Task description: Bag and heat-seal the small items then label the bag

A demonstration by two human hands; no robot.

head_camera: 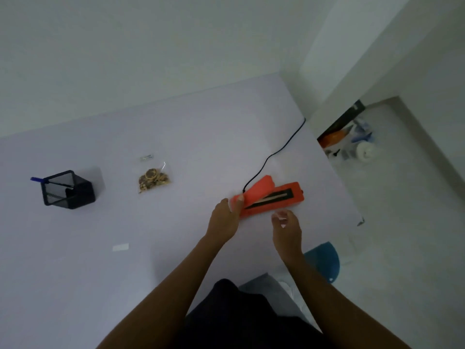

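Note:
An orange heat sealer [273, 197] lies on the white table [176, 137] with its lid raised and the black sealing strip showing. My left hand [224, 220] grips the sealer's left end, thumb on top. Just in front of the sealer, my right hand [286, 227] hovers with curled fingers that seem to pinch a small clear plastic piece [281, 214], which is blurred. A clear bag of small brown and yellow items [153, 179] lies to the left, apart from both hands. A small label [146, 157] sits behind the bag.
A black mesh pen holder [69, 190] with a blue pen stands at the far left. A white slip [120, 247] lies on the table's near side. The sealer's black cable [276, 152] runs back to the table's right edge. A blue chair [324, 260] and floor clutter [352, 139] are to the right.

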